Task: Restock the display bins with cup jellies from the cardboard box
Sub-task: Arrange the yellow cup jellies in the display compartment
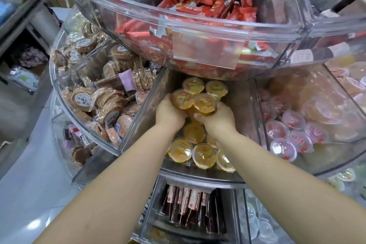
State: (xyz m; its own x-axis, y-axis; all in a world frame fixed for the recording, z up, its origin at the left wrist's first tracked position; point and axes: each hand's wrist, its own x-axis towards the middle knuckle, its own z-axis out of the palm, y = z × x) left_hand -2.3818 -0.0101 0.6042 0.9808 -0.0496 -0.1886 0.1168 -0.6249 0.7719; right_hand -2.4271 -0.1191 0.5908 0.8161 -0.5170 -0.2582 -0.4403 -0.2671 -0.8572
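- Shop floor, tiered round display of clear acrylic bins (200, 177); pale floor off to the left of it.
- Middle wedge compartment of the middle tier holds the yellow cup jellies (195, 132), lids up, sitting loose on the bin bottom near the front wall.
- Both hands are inside that compartment, above the loose pile, cupping a held cluster of jellies (193, 100) between them.
- Left hand (168, 111) has fingers curled round the left side of the cluster; right hand (216, 116) is curled round the right side. Both are gripping cups, neither one slack.
- Key relation: free space lies behind the held cluster, toward the back of the wedge under the upper tier; two more cups already sit there. Wedge's long axis runs front to back, away from the person. Hands are level, neither clearly nearer.
- Likely next: set down or drop the cluster into the back of the wedge.
- Cardboard box not in view.
- Left of the jelly wedge: wrapped round biscuits (93, 103) with round labels, Chinese characters, too small to read surely.
- Right of it: pink-lidded cups (287, 136).
- Above it: red wrapped snacks (210, 4), print unreadable.
- Below it: dark stick packs (190, 206), lettering blurred.
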